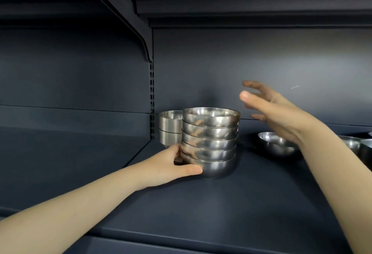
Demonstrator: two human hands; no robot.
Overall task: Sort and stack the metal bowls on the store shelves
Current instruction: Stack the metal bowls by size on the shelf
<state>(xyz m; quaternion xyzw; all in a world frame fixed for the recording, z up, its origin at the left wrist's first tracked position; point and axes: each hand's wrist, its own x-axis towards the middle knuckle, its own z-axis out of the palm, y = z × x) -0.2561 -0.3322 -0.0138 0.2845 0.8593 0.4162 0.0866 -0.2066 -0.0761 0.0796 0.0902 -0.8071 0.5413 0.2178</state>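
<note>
- Now, head view: our left hand grips the bottom of the bowl stack, thumb in front; the stack stands upright mid-shelf.
- Right hand is spread wide, holding nothing, up & right of the stack top.
- Loose bowl sits right of the stack, below that hand. Right hand's nearer, so prob. its pick.

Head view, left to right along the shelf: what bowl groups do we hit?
short stack of straight-sided bowls → tall stack of round bowls → single loose bowl → bowls at the right edge, partly hidden and cut off.
</note>
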